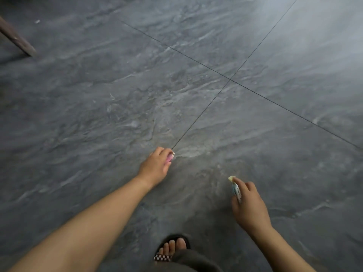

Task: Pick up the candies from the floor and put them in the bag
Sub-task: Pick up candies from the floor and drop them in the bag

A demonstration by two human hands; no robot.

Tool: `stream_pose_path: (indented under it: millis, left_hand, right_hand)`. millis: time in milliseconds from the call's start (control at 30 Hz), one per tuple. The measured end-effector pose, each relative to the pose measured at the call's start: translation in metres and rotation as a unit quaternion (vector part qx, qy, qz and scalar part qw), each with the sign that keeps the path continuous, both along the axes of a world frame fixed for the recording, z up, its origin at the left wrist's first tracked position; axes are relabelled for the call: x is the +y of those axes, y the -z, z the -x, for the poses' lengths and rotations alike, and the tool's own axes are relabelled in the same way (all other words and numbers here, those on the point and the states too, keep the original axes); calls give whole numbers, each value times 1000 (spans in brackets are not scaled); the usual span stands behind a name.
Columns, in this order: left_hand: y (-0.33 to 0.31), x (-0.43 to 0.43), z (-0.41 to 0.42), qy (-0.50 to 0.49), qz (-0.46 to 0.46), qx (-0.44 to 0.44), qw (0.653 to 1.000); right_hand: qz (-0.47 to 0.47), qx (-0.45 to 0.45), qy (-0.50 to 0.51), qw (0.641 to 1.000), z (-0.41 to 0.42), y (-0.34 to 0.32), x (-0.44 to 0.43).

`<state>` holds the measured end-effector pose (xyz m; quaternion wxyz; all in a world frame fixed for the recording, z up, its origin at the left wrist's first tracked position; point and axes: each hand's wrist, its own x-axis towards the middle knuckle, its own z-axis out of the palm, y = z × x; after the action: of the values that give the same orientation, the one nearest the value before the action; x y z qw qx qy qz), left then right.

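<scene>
Floor [117, 95] grey, marbled; pink candy [169, 158]; blue-white wrapper [236, 191]; sandal [163, 257] black-white checkered.

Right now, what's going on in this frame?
A person is leaning over a dark grey tiled floor, collecting candies with both bare hands. The left hand pinches a pink candy near a grout line, low over the tiles. The right hand holds a blue-and-white wrapped candy with a yellowish end. No bag is in view, so neither candy is bagged yet. A sandalled foot shows at the bottom edge.
</scene>
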<state>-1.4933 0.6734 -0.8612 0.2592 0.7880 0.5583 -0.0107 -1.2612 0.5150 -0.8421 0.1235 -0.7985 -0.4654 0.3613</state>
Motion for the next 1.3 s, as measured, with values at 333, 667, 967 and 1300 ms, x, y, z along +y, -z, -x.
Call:
stream_pose_path:
  millis: [333, 667, 967, 1300]
  left_hand:
    - [-296, -44, -36, -5, 18, -45, 999]
    - [-689, -118, -29, -135, 17, -149, 979]
    - [-806, -154, 77, -255, -48, -212, 942]
    - [-817, -190, 241, -461, -108, -177, 863]
  right_hand:
    - [-70, 12, 20, 997, -41, -282, 5]
    - [-88, 15, -80, 993, -10, -682, -9]
    - [-138, 62, -157, 976, 120, -801, 3]
    - [-150, 73, -421, 892, 275, -824, 68]
